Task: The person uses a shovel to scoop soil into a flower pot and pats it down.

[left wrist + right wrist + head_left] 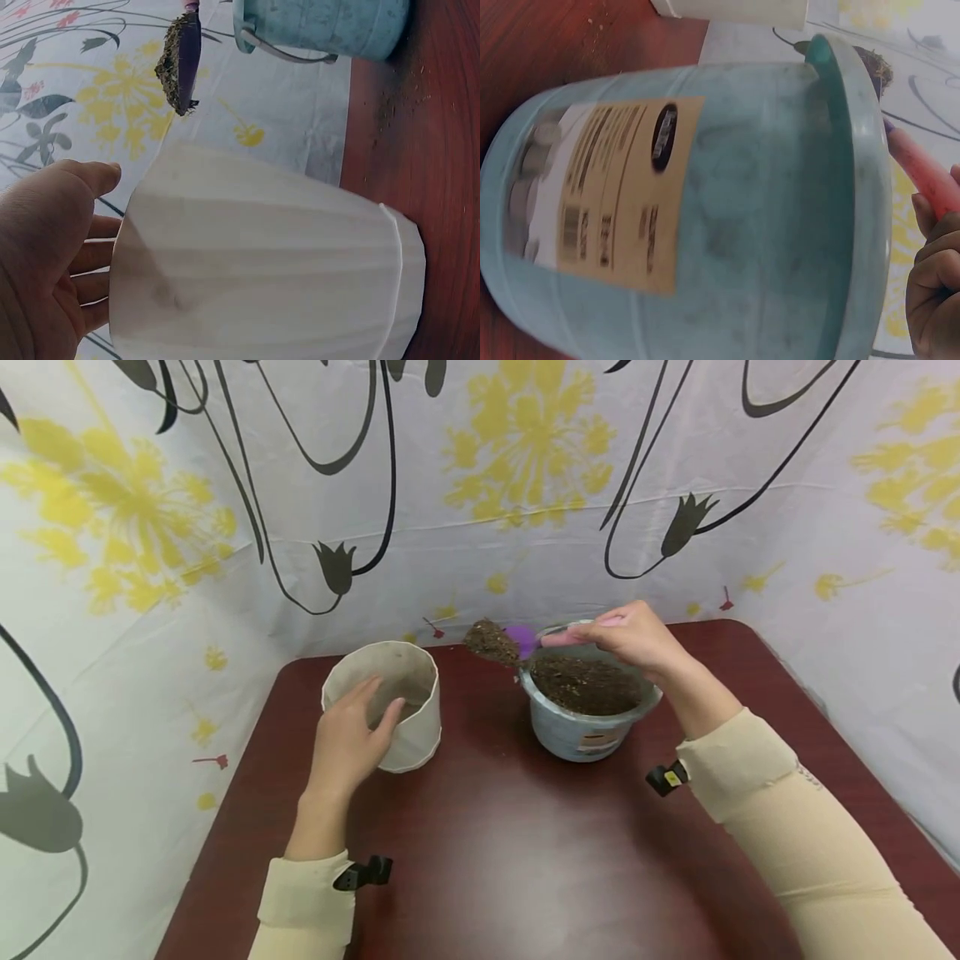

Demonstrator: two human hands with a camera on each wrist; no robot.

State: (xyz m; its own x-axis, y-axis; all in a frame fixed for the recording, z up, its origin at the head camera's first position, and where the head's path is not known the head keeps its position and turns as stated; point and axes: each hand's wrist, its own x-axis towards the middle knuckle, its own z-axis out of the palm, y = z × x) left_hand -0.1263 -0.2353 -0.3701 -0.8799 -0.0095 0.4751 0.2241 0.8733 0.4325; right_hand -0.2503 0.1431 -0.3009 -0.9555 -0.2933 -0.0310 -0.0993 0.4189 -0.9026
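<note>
Reddish-brown counter (510,843) in the head view, backed by a white flowery sheet (435,468). A white pot (418,732) is parked on its left side, and the left hand (347,737) is held at the near rim, fingers loose and spread by the opening, so nothing's really gripped there. Over on the right, a purple-bladed trowel (522,640) is held by its pink handle (566,637) in the right hand (639,637). Dark soil (490,642) is heaped on it, poked out past the left rim of a pale blue bucket (558,728), itself partly filled with more of the stuff.

From the left wrist, the pot is shown sideways-on, with the hand at its rim; whether the rim is actually touched can't be told. The loaded trowel is seen up in the air near the bucket, and some crumbs (388,111) are scattered on the counter.

On the right wrist cam, most of the view is taken up by the bucket, with a tan label (622,195) stuck on its side. Trowel handle's clearly gripped, fingers curled round it.
</note>
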